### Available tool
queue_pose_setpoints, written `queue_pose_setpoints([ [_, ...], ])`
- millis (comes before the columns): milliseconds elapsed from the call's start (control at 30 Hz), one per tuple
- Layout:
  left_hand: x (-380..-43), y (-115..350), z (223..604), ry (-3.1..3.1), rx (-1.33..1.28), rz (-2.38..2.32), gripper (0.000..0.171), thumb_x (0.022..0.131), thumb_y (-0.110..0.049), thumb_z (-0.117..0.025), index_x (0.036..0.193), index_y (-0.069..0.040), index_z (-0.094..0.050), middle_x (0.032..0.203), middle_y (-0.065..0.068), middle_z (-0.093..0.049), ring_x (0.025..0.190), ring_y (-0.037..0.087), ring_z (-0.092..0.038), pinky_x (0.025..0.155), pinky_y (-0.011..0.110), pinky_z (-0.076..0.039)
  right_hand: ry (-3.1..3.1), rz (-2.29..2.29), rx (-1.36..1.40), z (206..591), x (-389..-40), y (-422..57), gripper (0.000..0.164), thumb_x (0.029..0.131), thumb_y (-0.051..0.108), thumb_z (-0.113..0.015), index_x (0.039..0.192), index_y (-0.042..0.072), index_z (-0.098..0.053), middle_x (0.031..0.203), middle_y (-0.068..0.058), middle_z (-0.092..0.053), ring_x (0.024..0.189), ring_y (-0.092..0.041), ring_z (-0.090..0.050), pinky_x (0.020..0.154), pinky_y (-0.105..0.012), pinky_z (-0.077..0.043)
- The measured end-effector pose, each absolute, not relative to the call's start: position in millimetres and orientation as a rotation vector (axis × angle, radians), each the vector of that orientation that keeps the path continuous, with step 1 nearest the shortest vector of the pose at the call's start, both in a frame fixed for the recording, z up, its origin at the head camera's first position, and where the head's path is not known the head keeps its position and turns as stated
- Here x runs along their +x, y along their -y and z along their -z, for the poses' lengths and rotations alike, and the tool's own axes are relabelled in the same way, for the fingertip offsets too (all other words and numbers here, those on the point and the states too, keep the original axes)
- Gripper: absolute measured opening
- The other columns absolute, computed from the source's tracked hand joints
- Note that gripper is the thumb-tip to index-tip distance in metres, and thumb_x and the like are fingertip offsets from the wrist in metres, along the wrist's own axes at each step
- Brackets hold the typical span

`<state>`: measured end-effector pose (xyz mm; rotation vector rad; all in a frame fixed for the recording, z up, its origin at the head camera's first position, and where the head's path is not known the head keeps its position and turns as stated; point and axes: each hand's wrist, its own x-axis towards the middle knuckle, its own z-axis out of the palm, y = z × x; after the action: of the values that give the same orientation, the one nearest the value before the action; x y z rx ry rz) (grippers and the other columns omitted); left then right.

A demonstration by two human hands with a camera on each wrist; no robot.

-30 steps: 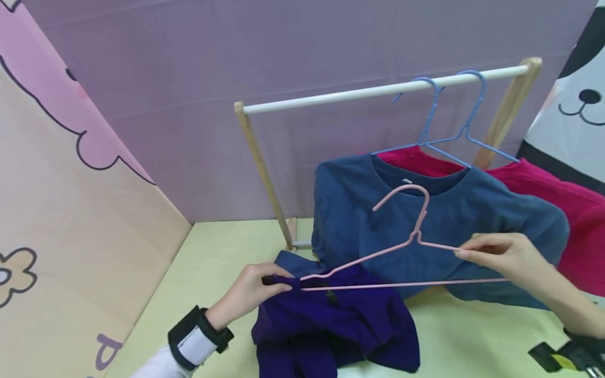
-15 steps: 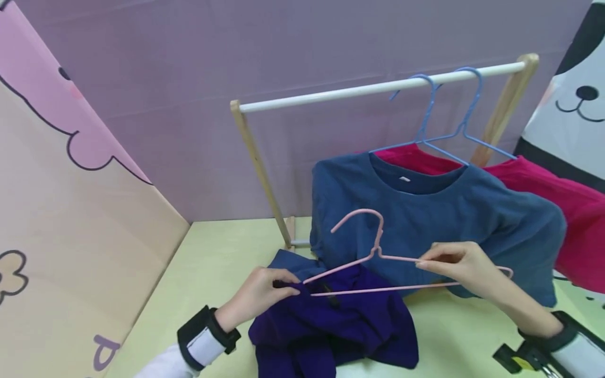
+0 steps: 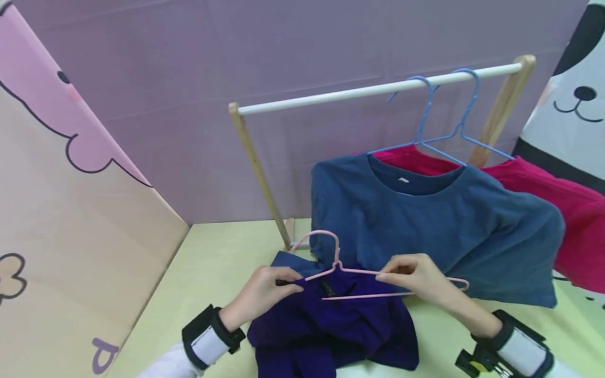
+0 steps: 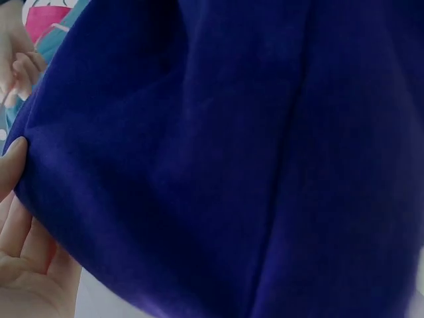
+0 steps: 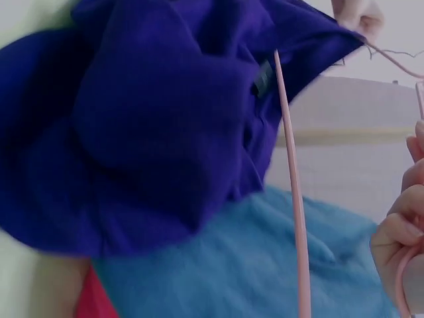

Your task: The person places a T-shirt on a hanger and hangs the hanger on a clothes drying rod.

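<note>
A dark purple shirt (image 3: 331, 336) lies bunched on the table. At its neckline, my left hand (image 3: 267, 291) pinches the edge of the cloth between thumb and fingers. My right hand (image 3: 416, 275) holds a pink clothes hanger (image 3: 364, 296) by its right shoulder arm, hook upward. The hanger's left end is hidden inside the shirt's neck opening. In the right wrist view, the hanger's lower bar runs into the cloth beside a dark label (image 5: 263, 78). Purple cloth (image 4: 199, 165) fills most of the left wrist view, with my left thumb (image 4: 12, 165) on its edge.
Behind stands a wooden rack with a white rail (image 3: 331, 98). Two blue hangers hang there, carrying a blue-grey shirt (image 3: 425, 226) and a crimson shirt (image 3: 579, 236). A printed panel (image 3: 94, 236) borders the yellow-green table (image 3: 222, 252) on the left.
My right hand has moved left and slightly down, sliding the pink hanger further into the purple shirt's neck. My left hand keeps its grip on the neckline, nearly in place.
</note>
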<state>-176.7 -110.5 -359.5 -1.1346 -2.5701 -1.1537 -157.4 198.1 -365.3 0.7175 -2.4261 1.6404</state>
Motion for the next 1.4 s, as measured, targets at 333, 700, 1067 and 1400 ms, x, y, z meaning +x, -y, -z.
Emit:
queue_pose_setpoints([
  [333, -174.7, 104.0, 358.6, 2.550, -1.110, 1.214, 0.013, 0.075, -0.006, -0.069, 0.088, -0.002, -0.068, 0.084, 0.004, -0.067, 0.078, 0.012, -0.063, 0.070, 0.021, -0.049, 2.518, -1.756, 0.593, 385.4, -161.9, -163.3, 0.012, 0.075, 0.015, -0.070, 0.071, 0.005, -0.067, 0.062, 0.006, -0.059, 0.051, -0.002, -0.044, 0.045, -0.020, -0.038],
  [700, -175.3, 99.4, 354.7, 2.552, -1.070, 1.267, 0.015, 0.082, -0.012, -0.062, 0.093, -0.004, -0.068, 0.090, 0.006, -0.067, 0.082, 0.014, -0.062, 0.069, 0.021, -0.049, 2.488, -1.807, 0.562, 387.8, -161.2, -149.5, 0.013, 0.075, 0.016, -0.070, 0.071, 0.005, -0.066, 0.063, -0.001, -0.061, 0.052, -0.003, -0.048, 0.047, -0.021, -0.041],
  [1067, -174.0, 113.9, 343.9, 2.522, -1.151, 1.241, 0.018, 0.086, -0.013, -0.057, 0.098, -0.004, -0.067, 0.096, 0.003, -0.066, 0.090, 0.012, -0.060, 0.076, 0.024, -0.047, 2.738, -1.838, 0.870, 367.0, -168.7, -175.9, 0.023, 0.089, 0.017, -0.053, 0.097, -0.002, -0.064, 0.078, -0.010, -0.062, 0.067, -0.024, -0.057, 0.059, -0.029, -0.047],
  [1400, -180.0, 131.0, 326.0, 2.502, -1.239, 1.210, 0.016, 0.086, -0.011, -0.057, 0.098, -0.007, -0.067, 0.096, 0.002, -0.065, 0.089, 0.010, -0.058, 0.075, 0.024, -0.046, 2.729, -1.941, 1.205, 387.7, -182.5, -194.0, 0.025, 0.091, 0.009, -0.047, 0.109, -0.005, -0.058, 0.082, -0.004, -0.064, 0.065, -0.009, -0.057, 0.057, -0.029, -0.049],
])
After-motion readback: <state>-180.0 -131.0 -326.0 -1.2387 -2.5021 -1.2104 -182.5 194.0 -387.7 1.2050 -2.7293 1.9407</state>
